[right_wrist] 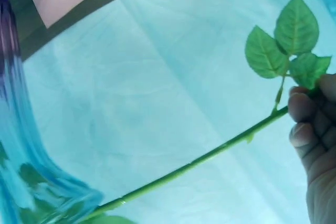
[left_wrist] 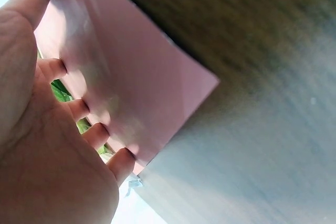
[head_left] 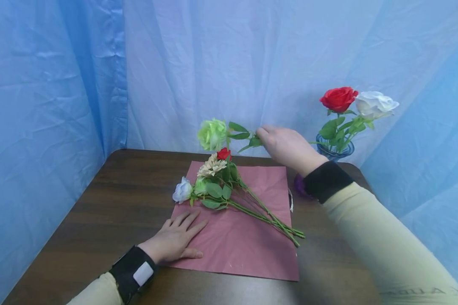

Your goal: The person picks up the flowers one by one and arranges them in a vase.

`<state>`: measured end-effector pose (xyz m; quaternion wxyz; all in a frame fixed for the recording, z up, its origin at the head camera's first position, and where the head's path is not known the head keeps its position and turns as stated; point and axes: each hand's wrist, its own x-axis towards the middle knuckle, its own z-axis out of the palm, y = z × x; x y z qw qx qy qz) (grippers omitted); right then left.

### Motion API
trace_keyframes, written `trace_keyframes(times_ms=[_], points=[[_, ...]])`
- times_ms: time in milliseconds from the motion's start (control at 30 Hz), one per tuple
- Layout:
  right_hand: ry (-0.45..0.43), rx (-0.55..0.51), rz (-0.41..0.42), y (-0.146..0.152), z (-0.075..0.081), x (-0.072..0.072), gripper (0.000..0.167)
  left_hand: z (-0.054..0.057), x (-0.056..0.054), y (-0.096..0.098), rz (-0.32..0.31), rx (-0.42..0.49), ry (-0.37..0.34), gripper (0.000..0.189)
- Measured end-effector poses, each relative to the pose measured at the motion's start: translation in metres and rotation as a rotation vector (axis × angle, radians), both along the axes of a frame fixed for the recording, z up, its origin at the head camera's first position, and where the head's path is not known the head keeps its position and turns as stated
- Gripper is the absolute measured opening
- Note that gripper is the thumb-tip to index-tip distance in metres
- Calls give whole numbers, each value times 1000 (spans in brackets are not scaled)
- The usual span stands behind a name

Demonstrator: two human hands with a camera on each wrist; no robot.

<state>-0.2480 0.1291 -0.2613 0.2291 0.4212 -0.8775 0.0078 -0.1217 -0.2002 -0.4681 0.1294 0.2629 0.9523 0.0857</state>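
My right hand [head_left: 286, 146] pinches the stem of a light green rose [head_left: 212, 134], holding it nearly level above the far table edge. In the right wrist view its bare green stem [right_wrist: 199, 160] slants from the fingers down to the rim of a blue glass vase [right_wrist: 37, 140]. My left hand [head_left: 174, 237] rests with spread fingers on the left edge of a sheet of pink wrapping paper [head_left: 248, 254]. On the paper lie a pale white rose [head_left: 182, 190], a beige flower [head_left: 212, 166], a small red rose [head_left: 224, 154] and another green bloom [head_left: 200, 186], their stems crossing toward the lower right.
At the back right, the vase holds a red rose [head_left: 339, 99] and a white rose [head_left: 375, 105]. A purple part [head_left: 301, 186] shows beside my right wrist, and a white string [head_left: 291, 200] lies by the paper's right edge. Blue curtains [head_left: 229, 63] hang behind the dark wooden table [head_left: 99, 220].
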Motion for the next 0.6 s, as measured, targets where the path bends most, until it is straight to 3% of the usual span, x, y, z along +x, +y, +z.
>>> trace_keyframes(times_ms=[267, 367, 500, 600], points=[[20, -207, -37, 24, 12, -12, 17, 5, 0, 2, -2, -14, -4, 92], [-26, -245, -91, 33, 19, -16, 14, 12, 2, 5, 8, -33, -24, 91], [-103, -286, -162, 43, 22, -20, 3, 15, 2, 7, 19, -44, -43, 90], [-136, -302, -193, 48, 23, -23, 5, 15, 2, 8, 24, -43, -48, 90]])
